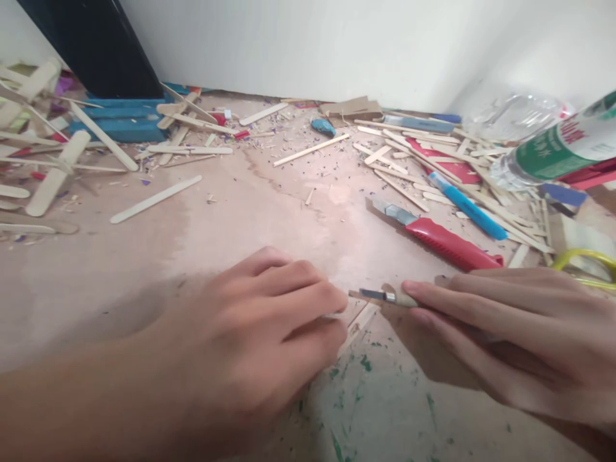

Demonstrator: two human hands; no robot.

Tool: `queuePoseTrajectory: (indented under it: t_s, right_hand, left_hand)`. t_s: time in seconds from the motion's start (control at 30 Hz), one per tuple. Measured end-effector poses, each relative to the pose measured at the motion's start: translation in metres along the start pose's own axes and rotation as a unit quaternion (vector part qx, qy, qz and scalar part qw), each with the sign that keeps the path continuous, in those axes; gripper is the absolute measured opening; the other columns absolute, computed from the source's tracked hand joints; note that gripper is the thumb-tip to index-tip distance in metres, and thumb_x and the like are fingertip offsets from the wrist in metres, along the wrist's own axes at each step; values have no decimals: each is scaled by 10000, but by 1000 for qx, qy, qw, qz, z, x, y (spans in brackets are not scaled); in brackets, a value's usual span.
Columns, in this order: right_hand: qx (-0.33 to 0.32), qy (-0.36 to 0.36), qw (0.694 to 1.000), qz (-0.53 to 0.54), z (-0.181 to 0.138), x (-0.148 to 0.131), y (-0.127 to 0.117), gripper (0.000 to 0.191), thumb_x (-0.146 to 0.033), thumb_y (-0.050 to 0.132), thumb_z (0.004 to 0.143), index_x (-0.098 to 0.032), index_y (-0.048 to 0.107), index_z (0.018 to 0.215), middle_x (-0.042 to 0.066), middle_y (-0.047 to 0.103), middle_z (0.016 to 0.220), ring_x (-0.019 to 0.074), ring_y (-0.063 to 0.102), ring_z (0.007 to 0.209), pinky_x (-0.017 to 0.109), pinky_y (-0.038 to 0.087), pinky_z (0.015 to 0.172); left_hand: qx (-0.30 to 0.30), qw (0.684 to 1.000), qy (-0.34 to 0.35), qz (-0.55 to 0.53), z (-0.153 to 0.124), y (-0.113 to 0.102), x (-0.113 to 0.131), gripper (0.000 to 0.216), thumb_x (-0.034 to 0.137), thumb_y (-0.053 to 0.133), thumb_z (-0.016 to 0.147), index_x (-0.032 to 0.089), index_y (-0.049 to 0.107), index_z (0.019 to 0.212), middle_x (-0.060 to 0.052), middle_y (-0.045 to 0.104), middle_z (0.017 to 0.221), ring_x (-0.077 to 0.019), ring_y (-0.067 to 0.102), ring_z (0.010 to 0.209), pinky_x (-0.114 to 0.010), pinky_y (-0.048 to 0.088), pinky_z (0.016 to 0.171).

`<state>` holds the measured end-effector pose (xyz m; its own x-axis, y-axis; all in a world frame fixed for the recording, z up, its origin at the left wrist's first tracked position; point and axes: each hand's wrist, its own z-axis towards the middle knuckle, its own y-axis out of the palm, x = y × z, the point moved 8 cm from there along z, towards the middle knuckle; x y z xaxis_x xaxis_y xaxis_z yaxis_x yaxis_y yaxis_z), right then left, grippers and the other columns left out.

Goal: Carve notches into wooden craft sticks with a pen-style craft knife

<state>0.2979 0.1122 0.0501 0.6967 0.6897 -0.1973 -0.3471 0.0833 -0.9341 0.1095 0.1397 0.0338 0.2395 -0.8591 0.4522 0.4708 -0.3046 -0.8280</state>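
In the head view my left hand (274, 324) is closed, its fingertips pressed on a flat wooden stick (360, 324) that lies on the work surface. Most of that stick is hidden under the fingers. My right hand (520, 333) pinches a small carving knife (405, 299) by its pale handle. The knife's narrow metal blade points left, just above the stick's visible end; whether they touch, I cannot tell. Just beyond my right hand rests a red utility knife (450, 242) with its blade end toward the upper left.
Popsicle sticks (156, 199) and shavings litter the left and back. Farther right are a blue capped pen (469, 205), a stick pile, a plastic bottle (548, 154) on its side and yellow handles (590, 262). A blue-based black post (115, 122) stands against the white wall.
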Motion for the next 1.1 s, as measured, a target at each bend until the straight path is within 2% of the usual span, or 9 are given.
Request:
queuePoseTrajectory:
  t_s: [0.1, 0.2, 0.3, 0.4, 0.6, 0.73, 0.83, 0.97, 1.1]
  right_hand:
    - [5, -59, 998, 34, 0, -3, -7, 190, -186, 524, 1207, -198, 702, 1272, 32, 857, 821, 150, 730, 535, 325, 559, 480]
    - [-12, -73, 996, 43, -1, -1, -4, 197, -166, 530, 1199, -184, 709, 1281, 46, 869, 853, 172, 785, 622, 327, 597, 523]
    - [-44, -84, 994, 50, -2, -2, 2, 178, -159, 607, 1168, -173, 716, 1309, 59, 884, 909, 204, 845, 744, 334, 650, 587]
    - [-51, -74, 995, 52, -4, 0, 6, 198, -166, 634, 1153, -192, 722, 1329, 39, 870, 881, 206, 834, 729, 340, 657, 588]
    - [17, -57, 997, 42, -9, -3, 2, 213, -225, 537, 1227, -189, 743, 1269, 29, 862, 881, 135, 747, 625, 302, 591, 558]
    - [-37, -77, 996, 3, -2, -11, 8, 158, -186, 571, 1200, -189, 701, 1290, 16, 871, 862, 152, 773, 620, 315, 600, 547]
    - [-22, -76, 997, -4, 2, -14, 5, 134, -166, 604, 1181, -186, 694, 1278, 5, 856, 822, 149, 747, 574, 316, 593, 540]
    - [-26, -93, 995, -15, -1, -15, 6, 151, -181, 639, 1174, -153, 694, 1312, 20, 863, 833, 150, 754, 585, 323, 586, 545]
    - [-23, -88, 996, -1, -4, -14, 6, 142, -150, 667, 1158, -130, 699, 1296, 15, 848, 822, 133, 739, 585, 314, 570, 563]
  left_hand:
    - [-21, 1000, -15, 10, 3, 4, -7, 289, 250, 523, 1214, 193, 799, 1277, -65, 822, 1370, -246, 743, 1292, -435, 532, 1148]
    - [-59, 998, -19, 21, 4, 15, -12, 382, 347, 480, 1230, 213, 715, 1499, -115, 665, 1669, -318, 614, 1559, -574, 471, 1293]
    - [-73, 996, -19, 39, 3, 21, -13, 432, 341, 495, 1215, 274, 648, 1614, -116, 547, 1787, -341, 525, 1658, -670, 394, 1371]
    - [-86, 995, -11, 53, 2, 25, -13, 457, 353, 502, 1210, 289, 638, 1642, -138, 520, 1804, -350, 488, 1690, -711, 357, 1391]
    - [-65, 997, 0, 39, 1, 23, -18, 481, 428, 504, 1209, 270, 669, 1633, -209, 513, 1794, -386, 471, 1703, -760, 330, 1384]
    - [-85, 996, -11, 34, 5, 24, -18, 478, 437, 612, 1173, 267, 699, 1611, -236, 519, 1780, -398, 492, 1689, -767, 326, 1383]
    - [-93, 995, -14, 29, 7, 23, -17, 489, 436, 657, 1152, 272, 703, 1611, -254, 505, 1782, -408, 481, 1694, -779, 315, 1380]
    - [-93, 995, -20, 27, 4, 24, -19, 494, 457, 622, 1168, 293, 685, 1630, -240, 488, 1799, -402, 458, 1708, -774, 289, 1392]
    - [-63, 998, -19, 24, -2, 24, -22, 491, 485, 524, 1206, 308, 664, 1642, -198, 483, 1818, -350, 439, 1725, -713, 268, 1426]
